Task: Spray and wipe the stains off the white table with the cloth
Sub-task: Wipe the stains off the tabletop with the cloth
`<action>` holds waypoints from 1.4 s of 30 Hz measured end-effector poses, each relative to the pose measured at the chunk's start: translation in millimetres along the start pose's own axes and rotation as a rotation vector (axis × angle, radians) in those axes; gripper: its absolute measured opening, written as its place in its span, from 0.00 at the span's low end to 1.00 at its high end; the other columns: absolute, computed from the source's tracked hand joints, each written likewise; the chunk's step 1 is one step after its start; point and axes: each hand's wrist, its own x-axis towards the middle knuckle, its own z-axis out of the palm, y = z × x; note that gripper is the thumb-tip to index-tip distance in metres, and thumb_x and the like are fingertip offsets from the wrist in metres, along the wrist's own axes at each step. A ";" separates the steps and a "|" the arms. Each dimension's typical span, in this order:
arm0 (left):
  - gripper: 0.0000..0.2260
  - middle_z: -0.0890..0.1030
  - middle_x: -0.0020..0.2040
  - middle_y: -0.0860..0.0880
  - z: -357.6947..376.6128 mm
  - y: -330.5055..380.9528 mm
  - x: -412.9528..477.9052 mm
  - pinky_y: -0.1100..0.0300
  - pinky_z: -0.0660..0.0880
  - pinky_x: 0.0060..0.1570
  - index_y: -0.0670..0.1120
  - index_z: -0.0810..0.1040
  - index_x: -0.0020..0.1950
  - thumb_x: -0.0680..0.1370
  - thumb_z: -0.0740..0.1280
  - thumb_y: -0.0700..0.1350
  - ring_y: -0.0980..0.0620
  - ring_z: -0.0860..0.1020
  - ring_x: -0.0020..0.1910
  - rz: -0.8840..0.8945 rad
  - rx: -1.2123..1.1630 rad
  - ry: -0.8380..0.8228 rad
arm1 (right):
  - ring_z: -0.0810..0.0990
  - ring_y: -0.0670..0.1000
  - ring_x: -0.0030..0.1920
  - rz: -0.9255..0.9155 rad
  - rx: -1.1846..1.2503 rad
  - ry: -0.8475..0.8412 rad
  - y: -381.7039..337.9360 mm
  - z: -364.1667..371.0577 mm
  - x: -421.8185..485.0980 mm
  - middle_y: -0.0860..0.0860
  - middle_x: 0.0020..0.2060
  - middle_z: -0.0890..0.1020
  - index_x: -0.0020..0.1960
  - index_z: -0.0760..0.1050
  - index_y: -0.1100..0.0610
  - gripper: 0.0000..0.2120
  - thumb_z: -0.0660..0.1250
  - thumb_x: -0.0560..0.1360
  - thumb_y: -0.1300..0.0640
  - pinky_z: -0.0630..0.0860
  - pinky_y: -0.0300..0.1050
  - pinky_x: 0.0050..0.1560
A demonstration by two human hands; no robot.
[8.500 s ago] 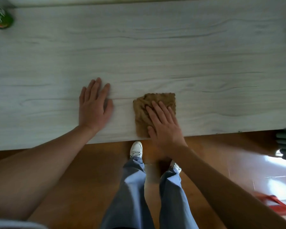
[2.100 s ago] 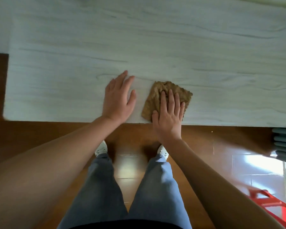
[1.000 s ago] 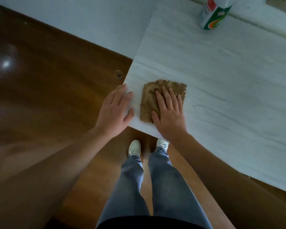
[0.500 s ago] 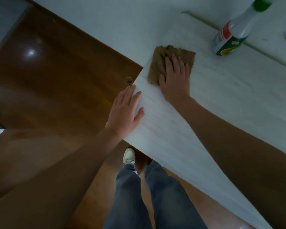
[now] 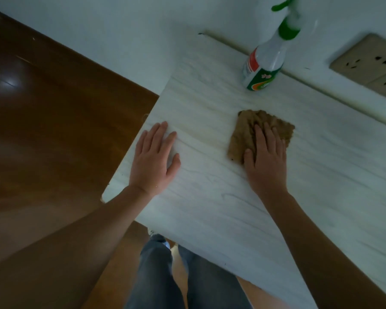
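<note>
You are wiping: your right hand (image 5: pixel 265 161) presses flat, fingers straight, on the cloth (image 5: pixel 260 132) near the bottle (image 5: pixel 264 63). Left hand (image 5: pixel 155 159) lies spread on the table (image 5: pixel 210 197). Next, sweep any unwiped area.

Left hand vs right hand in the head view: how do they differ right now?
The left hand rests directly on the bare white table; the right hand presses on the brown cloth. The left hand sits by the table's side edge, the right hand further in, nearer the spray bottle. Shared: both lie palm down with fingers straight, gripping nothing.
</note>
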 end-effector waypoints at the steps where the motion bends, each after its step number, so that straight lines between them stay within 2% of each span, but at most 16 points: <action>1: 0.24 0.64 0.81 0.40 -0.6 0.2 0.9 0.43 0.57 0.81 0.44 0.68 0.78 0.84 0.59 0.53 0.41 0.59 0.82 -0.003 0.004 -0.003 | 0.53 0.57 0.80 0.009 0.003 0.014 -2.1 2.8 1.1 0.55 0.79 0.59 0.80 0.57 0.57 0.30 0.54 0.80 0.50 0.48 0.58 0.80; 5: 0.24 0.64 0.81 0.41 -0.7 1.1 2.3 0.42 0.57 0.80 0.44 0.69 0.77 0.83 0.59 0.53 0.41 0.58 0.82 -0.011 0.012 -0.016 | 0.54 0.58 0.80 0.023 0.025 0.042 -7.7 5.8 11.4 0.56 0.79 0.60 0.79 0.59 0.57 0.28 0.57 0.81 0.52 0.44 0.55 0.80; 8: 0.24 0.64 0.81 0.41 -1.7 1.7 2.2 0.42 0.57 0.80 0.44 0.69 0.77 0.83 0.59 0.53 0.41 0.59 0.82 -0.010 0.005 -0.009 | 0.56 0.57 0.79 -0.001 0.013 0.049 8.4 -0.3 25.6 0.56 0.79 0.61 0.79 0.59 0.56 0.28 0.55 0.81 0.51 0.48 0.56 0.80; 13: 0.24 0.64 0.81 0.41 -1.8 1.9 2.0 0.42 0.58 0.80 0.44 0.68 0.77 0.83 0.59 0.53 0.41 0.59 0.81 -0.022 0.005 -0.005 | 0.58 0.60 0.78 0.171 0.050 0.113 41.9 -13.9 74.7 0.57 0.78 0.61 0.79 0.60 0.57 0.29 0.53 0.79 0.51 0.51 0.59 0.79; 19: 0.24 0.65 0.80 0.41 -1.1 1.5 2.0 0.42 0.58 0.79 0.45 0.69 0.77 0.82 0.59 0.53 0.41 0.60 0.81 -0.016 -0.005 0.003 | 0.54 0.60 0.79 0.253 0.046 0.106 37.6 -13.6 107.9 0.57 0.79 0.59 0.80 0.57 0.57 0.30 0.53 0.80 0.51 0.46 0.59 0.80; 23: 0.24 0.65 0.80 0.41 -0.4 0.9 1.9 0.41 0.59 0.79 0.45 0.69 0.77 0.82 0.58 0.54 0.41 0.60 0.81 -0.016 -0.007 0.004 | 0.55 0.60 0.79 0.236 0.074 0.117 13.9 -7.3 84.1 0.57 0.79 0.60 0.79 0.59 0.58 0.29 0.54 0.80 0.53 0.47 0.59 0.79; 27: 0.24 0.64 0.81 0.41 1.2 -1.0 1.8 0.41 0.59 0.79 0.45 0.69 0.76 0.83 0.58 0.54 0.41 0.59 0.81 -0.009 0.002 -0.002 | 0.55 0.59 0.79 0.167 0.090 0.101 -18.9 7.5 22.7 0.57 0.78 0.62 0.78 0.61 0.58 0.30 0.54 0.78 0.50 0.47 0.58 0.80; 30: 0.25 0.63 0.81 0.40 2.6 -0.8 1.2 0.42 0.57 0.80 0.44 0.68 0.77 0.83 0.58 0.54 0.41 0.58 0.82 -0.017 0.005 -0.026 | 0.52 0.57 0.80 0.143 0.085 0.049 -34.2 15.1 -29.8 0.55 0.79 0.60 0.79 0.59 0.57 0.29 0.57 0.79 0.51 0.45 0.56 0.80; 34: 0.25 0.63 0.81 0.40 -2.3 3.1 0.5 0.42 0.55 0.80 0.43 0.68 0.77 0.83 0.56 0.54 0.40 0.58 0.81 -0.033 -0.014 -0.053 | 0.47 0.54 0.81 0.128 0.060 -0.072 -38.8 11.3 -69.4 0.54 0.81 0.55 0.81 0.55 0.55 0.30 0.54 0.81 0.48 0.45 0.57 0.80; 37: 0.25 0.63 0.80 0.39 -8.0 16.7 7.9 0.40 0.55 0.80 0.42 0.69 0.75 0.81 0.58 0.53 0.38 0.58 0.81 -0.109 -0.097 -0.078 | 0.47 0.55 0.81 0.129 0.119 -0.148 -37.9 -6.7 -70.1 0.52 0.81 0.52 0.81 0.54 0.52 0.32 0.60 0.81 0.48 0.47 0.58 0.80; 39: 0.25 0.65 0.79 0.40 -14.6 33.0 23.1 0.39 0.58 0.78 0.44 0.68 0.74 0.80 0.62 0.52 0.40 0.60 0.80 -0.132 -0.207 -0.094 | 0.49 0.55 0.81 0.161 0.169 -0.133 -40.9 -19.3 -71.4 0.50 0.81 0.50 0.81 0.55 0.50 0.32 0.63 0.80 0.48 0.49 0.54 0.80; 42: 0.27 0.67 0.78 0.43 -25.4 63.0 71.8 0.44 0.66 0.74 0.45 0.67 0.76 0.80 0.67 0.52 0.43 0.65 0.77 -0.066 -0.357 -0.121 | 0.58 0.54 0.78 0.247 0.189 -0.018 -47.2 -34.4 -77.7 0.50 0.80 0.57 0.78 0.60 0.51 0.30 0.64 0.79 0.47 0.61 0.53 0.77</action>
